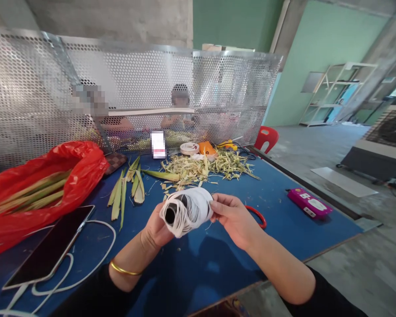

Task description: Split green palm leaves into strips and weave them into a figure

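Note:
A spool of white thread point(193, 210) with a dark hollow core is held above the blue table, tilted with one end toward me. Loose loops of thread hang around its near left end. My left hand point(157, 225) grips that end from the left and below, its fingers mostly hidden behind the spool. At the spool's right end, my right hand point(230, 215) pinches with thumb and fingers against the thread. Just beyond the right hand, a red loop handle point(258, 216) lies on the table, partly covered by that hand.
Left are a red plastic bag point(82, 165) of long husks, a tablet point(53, 246) with a white cable, and several loose leaves point(119, 193). Shredded husk point(191, 169) is heaped at the back. A purple packet point(309, 203) lies right. A perforated metal screen point(145, 79) stands behind, people beyond it.

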### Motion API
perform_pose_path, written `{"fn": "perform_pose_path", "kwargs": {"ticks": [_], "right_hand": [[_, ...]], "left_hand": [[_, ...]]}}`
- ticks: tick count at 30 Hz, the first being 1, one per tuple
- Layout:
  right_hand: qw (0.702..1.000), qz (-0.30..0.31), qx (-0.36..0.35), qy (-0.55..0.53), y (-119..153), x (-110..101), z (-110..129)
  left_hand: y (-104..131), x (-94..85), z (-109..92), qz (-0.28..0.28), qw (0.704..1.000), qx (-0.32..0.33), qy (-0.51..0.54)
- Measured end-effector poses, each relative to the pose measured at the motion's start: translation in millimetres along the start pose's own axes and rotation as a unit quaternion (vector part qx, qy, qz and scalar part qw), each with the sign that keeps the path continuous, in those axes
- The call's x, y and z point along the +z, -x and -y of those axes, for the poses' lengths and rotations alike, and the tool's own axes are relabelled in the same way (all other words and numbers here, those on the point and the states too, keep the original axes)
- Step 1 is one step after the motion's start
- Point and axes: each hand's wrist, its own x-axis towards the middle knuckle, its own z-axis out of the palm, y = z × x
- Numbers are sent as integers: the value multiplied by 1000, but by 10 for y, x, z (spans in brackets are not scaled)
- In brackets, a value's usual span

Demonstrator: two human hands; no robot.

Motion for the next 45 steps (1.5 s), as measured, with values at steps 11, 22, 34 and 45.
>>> {"fn": "perform_pose_path", "kwargs": {"ticks": [11, 22, 34, 45], "right_hand": [[985, -98, 54, -129, 52, 200, 23], [906, -219, 229, -281, 32, 254, -15], [930, -146, 249, -227, 68, 335, -311], [901, -186, -193, 342, 270, 333, -427]], "left_hand": [[-98, 84, 78, -101, 970, 146, -166], [10, 209, -46, -174, 890, 358, -221], [13, 222, -44, -250, 889, 341, -178], [-29, 147, -39, -316, 860, 351, -192]]}}
